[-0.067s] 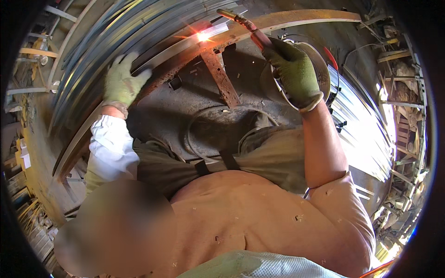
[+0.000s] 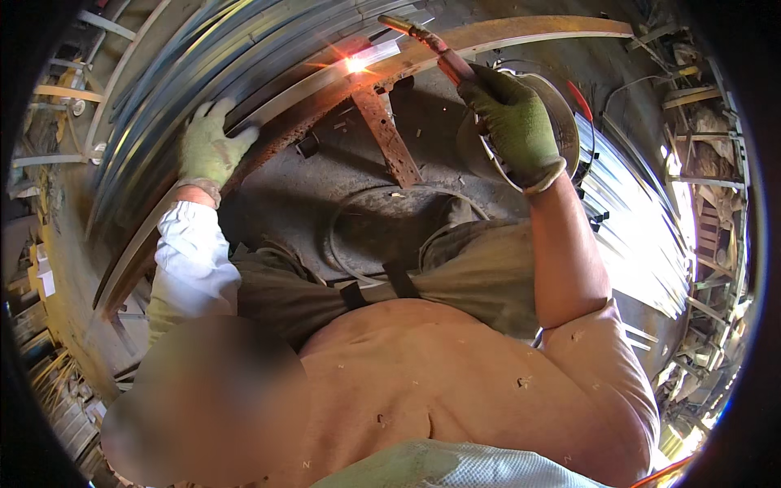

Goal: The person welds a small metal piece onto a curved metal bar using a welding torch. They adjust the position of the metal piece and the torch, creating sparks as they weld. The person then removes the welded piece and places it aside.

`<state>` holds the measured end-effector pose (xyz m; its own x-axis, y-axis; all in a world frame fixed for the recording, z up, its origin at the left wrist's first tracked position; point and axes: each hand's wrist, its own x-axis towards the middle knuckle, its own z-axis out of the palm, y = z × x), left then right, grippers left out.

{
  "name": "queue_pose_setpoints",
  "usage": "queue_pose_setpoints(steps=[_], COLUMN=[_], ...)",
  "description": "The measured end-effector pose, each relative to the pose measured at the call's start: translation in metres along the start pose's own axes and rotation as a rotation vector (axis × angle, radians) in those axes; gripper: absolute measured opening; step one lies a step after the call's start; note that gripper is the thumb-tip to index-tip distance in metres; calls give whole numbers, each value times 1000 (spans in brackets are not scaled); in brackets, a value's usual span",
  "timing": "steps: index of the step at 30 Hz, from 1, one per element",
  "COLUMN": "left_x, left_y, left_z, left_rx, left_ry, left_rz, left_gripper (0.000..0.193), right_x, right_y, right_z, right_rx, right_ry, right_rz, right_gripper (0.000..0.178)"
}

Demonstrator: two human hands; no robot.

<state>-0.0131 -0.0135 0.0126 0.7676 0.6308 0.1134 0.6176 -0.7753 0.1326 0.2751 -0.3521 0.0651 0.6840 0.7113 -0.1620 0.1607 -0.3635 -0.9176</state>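
My right hand (image 2: 521, 130), in a green glove, is wrapped round the handle of a welding torch (image 2: 443, 53), whose neck points up and left. Apart from the torch tip, a spot glows (image 2: 355, 64) bright orange-white on a light metal bar (image 2: 381, 53) where it lies along a rusty curved-looking beam (image 2: 521, 31). My left hand (image 2: 213, 146), in a pale green glove, is open with its fingers spread over the grey metal strips at the beam's left part. Whether its palm presses on them I cannot tell.
Long metal strips (image 2: 154, 106) lie side by side at the far left. A rusty crosspiece (image 2: 386, 134) runs from the beam toward me. A round metal container (image 2: 565, 114) stands beside my right hand, and a cable (image 2: 333, 228) loops on the floor. More bars (image 2: 626, 220) lie brightly lit at right.
My left hand has shifted slightly left, its fingers still spread. My right hand and the torch have moved a touch left. The glowing spot stays in place.
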Motion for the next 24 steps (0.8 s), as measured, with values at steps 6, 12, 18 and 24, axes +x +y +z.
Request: queue_pose_setpoints(steps=[6,12,18,24], left_x=[-14,-15,-10,-5], left_y=[-22,-21,-45,-61], left_z=[13,8,14,2], left_rx=[74,-7,-384,-644], left_ry=[-107,-138,-285,-250], left_rz=[-74,-35,-115,-142], left_gripper=[45,37,33,41], right_x=[8,9,5,8], right_y=[-2,0,0,6], right_z=[7,11,9,6], right_rx=[-33,-109,-57,-11], right_ry=[2,37,53,70], right_rz=[-103,-105,-56,-83], right_gripper=[47,51,52,49])
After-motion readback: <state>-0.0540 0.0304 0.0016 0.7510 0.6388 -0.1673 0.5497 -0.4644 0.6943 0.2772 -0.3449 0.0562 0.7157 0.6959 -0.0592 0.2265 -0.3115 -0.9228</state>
